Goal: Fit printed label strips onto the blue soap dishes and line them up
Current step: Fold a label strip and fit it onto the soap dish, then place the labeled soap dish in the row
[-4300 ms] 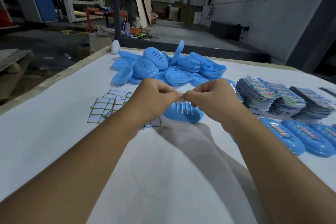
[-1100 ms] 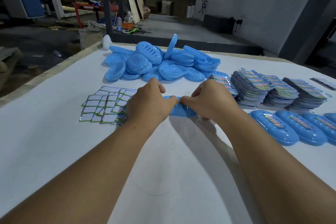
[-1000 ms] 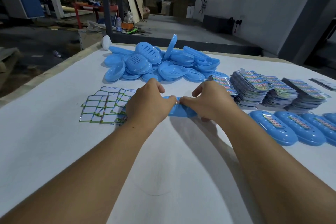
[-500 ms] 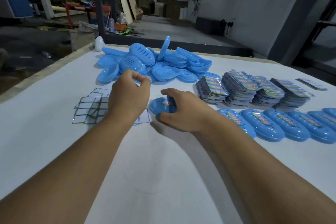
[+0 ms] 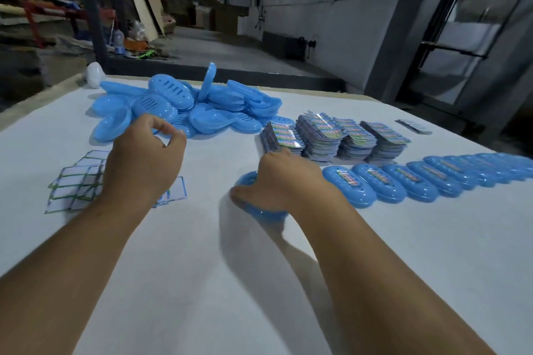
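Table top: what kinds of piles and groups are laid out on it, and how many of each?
Heap of loose blue soap dishes: 1
Stacks of printed label strips: 5, the farthest one thin
Spread of white green-edged cards: 1
Row of labelled dishes: 1
Single dish gripped by the right hand: 1
Total: 9

Left grip (image 5: 144, 158) loosely curled; right grip (image 5: 284, 181) clasping.
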`<action>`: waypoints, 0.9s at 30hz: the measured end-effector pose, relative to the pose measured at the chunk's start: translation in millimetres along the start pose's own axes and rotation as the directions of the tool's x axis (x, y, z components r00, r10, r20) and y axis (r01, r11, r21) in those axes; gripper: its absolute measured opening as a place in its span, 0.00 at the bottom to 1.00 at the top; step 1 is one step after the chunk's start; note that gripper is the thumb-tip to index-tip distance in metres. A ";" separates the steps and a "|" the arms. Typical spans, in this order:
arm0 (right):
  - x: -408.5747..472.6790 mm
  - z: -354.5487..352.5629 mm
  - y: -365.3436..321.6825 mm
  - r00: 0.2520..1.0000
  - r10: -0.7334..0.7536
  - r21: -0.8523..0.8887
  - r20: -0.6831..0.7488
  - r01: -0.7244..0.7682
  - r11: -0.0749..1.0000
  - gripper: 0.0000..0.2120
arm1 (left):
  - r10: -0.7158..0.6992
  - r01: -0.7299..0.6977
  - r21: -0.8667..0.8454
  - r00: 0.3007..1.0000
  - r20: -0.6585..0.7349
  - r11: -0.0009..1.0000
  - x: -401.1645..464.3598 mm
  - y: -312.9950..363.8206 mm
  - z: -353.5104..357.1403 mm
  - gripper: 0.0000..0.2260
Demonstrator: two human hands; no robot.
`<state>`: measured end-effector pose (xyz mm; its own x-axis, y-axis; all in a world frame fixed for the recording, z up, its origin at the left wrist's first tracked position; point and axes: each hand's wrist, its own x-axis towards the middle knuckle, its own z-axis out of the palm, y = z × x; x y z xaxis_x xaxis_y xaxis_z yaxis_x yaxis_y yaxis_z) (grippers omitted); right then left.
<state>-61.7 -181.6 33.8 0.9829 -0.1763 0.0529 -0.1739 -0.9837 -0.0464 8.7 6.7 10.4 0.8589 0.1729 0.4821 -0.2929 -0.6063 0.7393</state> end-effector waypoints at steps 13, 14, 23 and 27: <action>4.0 -13.5 30.9 0.997 0.061 0.012 0.038 -0.061 0.998 0.22 | -0.005 0.005 0.023 1.000 0.028 1.000 1.4 1.0 -2.6 0.07; 4.4 -14.6 33.9 0.996 0.074 0.006 0.056 -0.074 0.997 0.21 | -0.010 0.010 0.028 1.000 0.025 1.000 1.9 0.8 -2.4 0.07; 13.5 -10.7 53.1 0.993 0.100 0.068 0.069 -0.105 0.992 0.26 | -0.048 0.046 0.114 0.999 0.021 0.992 8.6 -5.3 -9.5 0.09; 24.5 2.2 34.3 0.996 -0.057 0.230 -0.075 0.073 0.970 0.25 | -0.062 0.052 0.273 0.998 0.028 0.961 12.9 -13.2 -15.7 0.07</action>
<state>-43.4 -219.7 31.3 0.9839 -0.1218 0.1306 -0.0827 -0.9590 -0.2709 17.1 29.1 14.3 0.8866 0.1883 0.4224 -0.1221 -0.7856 0.6065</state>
